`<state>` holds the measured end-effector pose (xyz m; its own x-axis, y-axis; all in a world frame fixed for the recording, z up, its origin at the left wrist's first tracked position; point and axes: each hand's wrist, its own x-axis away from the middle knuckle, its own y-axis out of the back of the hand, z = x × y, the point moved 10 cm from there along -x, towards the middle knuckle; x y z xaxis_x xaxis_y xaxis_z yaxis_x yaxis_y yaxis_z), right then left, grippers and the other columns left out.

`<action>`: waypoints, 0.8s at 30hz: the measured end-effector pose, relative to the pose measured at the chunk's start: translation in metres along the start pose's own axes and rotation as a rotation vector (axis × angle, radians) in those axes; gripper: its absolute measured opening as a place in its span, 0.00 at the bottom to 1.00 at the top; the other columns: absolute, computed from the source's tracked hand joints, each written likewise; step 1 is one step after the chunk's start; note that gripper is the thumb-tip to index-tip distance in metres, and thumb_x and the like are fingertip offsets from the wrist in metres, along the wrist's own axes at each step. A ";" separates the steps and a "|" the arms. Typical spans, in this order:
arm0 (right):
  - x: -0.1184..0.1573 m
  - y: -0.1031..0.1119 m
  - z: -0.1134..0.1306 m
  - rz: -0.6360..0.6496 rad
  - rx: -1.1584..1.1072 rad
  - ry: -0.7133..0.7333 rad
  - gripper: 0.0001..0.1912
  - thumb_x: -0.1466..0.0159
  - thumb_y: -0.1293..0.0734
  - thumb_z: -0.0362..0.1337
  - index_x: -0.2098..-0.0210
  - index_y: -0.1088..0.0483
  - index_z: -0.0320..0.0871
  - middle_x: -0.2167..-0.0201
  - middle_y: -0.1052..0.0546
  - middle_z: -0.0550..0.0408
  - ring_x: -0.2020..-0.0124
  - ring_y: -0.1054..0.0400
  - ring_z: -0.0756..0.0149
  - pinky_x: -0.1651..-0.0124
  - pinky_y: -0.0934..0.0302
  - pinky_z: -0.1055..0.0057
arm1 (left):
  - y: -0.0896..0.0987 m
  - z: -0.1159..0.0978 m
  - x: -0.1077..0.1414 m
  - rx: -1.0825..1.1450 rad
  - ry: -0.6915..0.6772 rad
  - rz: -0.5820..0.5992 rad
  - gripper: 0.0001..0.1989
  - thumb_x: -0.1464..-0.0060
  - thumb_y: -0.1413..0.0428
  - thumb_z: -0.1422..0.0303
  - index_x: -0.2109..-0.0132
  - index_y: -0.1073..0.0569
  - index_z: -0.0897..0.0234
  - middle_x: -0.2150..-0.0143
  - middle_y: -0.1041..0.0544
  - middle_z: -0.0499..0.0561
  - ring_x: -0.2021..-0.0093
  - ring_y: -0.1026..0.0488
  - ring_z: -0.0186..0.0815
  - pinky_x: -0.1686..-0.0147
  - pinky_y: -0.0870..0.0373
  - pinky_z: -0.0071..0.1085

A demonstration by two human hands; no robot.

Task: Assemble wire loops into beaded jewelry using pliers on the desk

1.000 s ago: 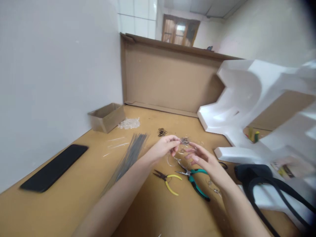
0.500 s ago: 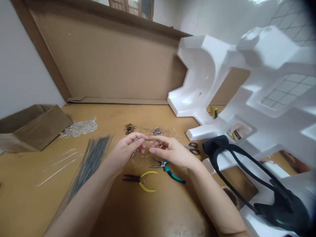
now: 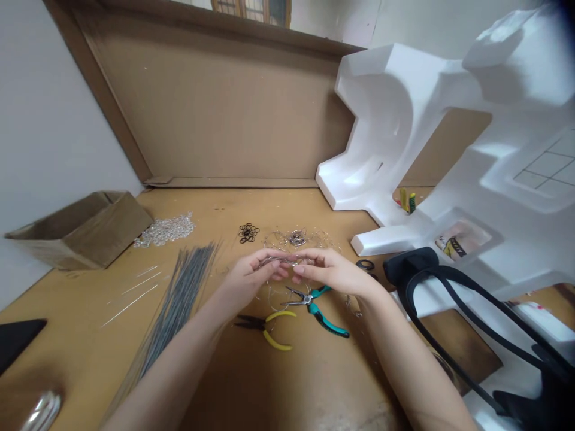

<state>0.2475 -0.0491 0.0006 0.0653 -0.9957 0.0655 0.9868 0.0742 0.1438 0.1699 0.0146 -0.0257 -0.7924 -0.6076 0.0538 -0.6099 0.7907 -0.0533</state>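
Where the right hand (image 3: 330,270) hovers with spread fingers a second ago, it now joins the left hand (image 3: 251,270), both pinching thin metal wire (image 3: 290,261) between them. Nearer than the hands lie two pliers, yellow-handled pliers (image 3: 279,346) and teal-handled pliers (image 3: 327,323); beyond them sits one black ring cluster (image 3: 248,233).

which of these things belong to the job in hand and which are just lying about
Seemingly in the job:
thin wiry piece, between left hand and right hand
grey strands
yellow-handled pliers
teal-handled pliers
black loops

Probably just lying about:
white foam
black strapped object
dark flat slab
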 end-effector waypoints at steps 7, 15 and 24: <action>0.003 0.006 0.004 -0.058 0.031 0.070 0.14 0.39 0.36 0.41 0.56 0.31 0.41 0.69 0.25 0.55 0.66 0.32 0.70 0.57 0.39 0.69 | -0.005 -0.002 0.003 -0.022 -0.029 0.024 0.17 0.52 0.42 0.62 0.56 0.31 0.68 0.61 0.24 0.54 0.62 0.26 0.35 0.60 0.32 0.31; 0.003 -0.001 -0.001 -0.129 0.110 0.052 0.18 0.42 0.33 0.42 0.54 0.33 0.42 0.73 0.27 0.58 0.70 0.33 0.70 0.65 0.39 0.70 | 0.001 -0.020 0.010 -0.167 -0.131 -0.095 0.09 0.50 0.44 0.65 0.67 0.32 0.67 0.78 0.30 0.44 0.76 0.32 0.27 0.72 0.35 0.25; 0.003 0.000 0.000 -0.102 0.050 0.043 0.14 0.42 0.34 0.43 0.59 0.31 0.42 0.75 0.26 0.57 0.77 0.33 0.72 0.70 0.38 0.72 | -0.008 -0.018 0.011 -0.086 -0.093 0.008 0.13 0.48 0.47 0.60 0.66 0.32 0.68 0.76 0.27 0.49 0.76 0.29 0.31 0.73 0.33 0.28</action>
<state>0.2480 -0.0524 0.0013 -0.0281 -0.9996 0.0058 0.9802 -0.0264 0.1964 0.1662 0.0029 -0.0070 -0.7973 -0.6023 -0.0388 -0.6035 0.7967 0.0330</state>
